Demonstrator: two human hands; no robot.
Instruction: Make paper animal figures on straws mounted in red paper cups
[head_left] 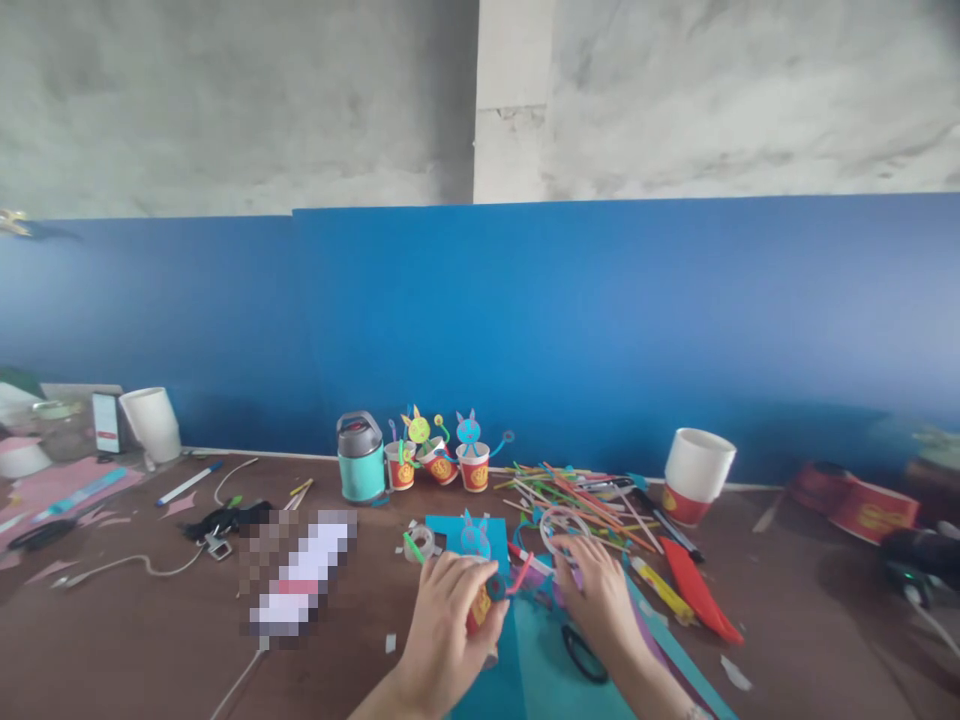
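Note:
My left hand [455,615] is wrapped around a small red-and-white paper cup [480,607], mostly hidden by the fingers. A blue paper rabbit face [475,538] rises above it, and a red straw piece [522,574] sticks out at the right with a blue paper disc [496,587]. My right hand [596,590] has its fingers curled at the lower edge of a clear roll of tape [559,522]. Below that hand lies a black scissors handle [583,655]. Blue paper sheets [551,665] spread under both hands.
Finished-looking cup figures [474,468] stand beside a teal flask [361,460]. Loose coloured straws [585,495] pile behind my right hand. Stacked paper cups [696,475], a yellow glue tube [664,590] and a red pointed object [699,590] lie right. A smaller tape roll [420,543] is left.

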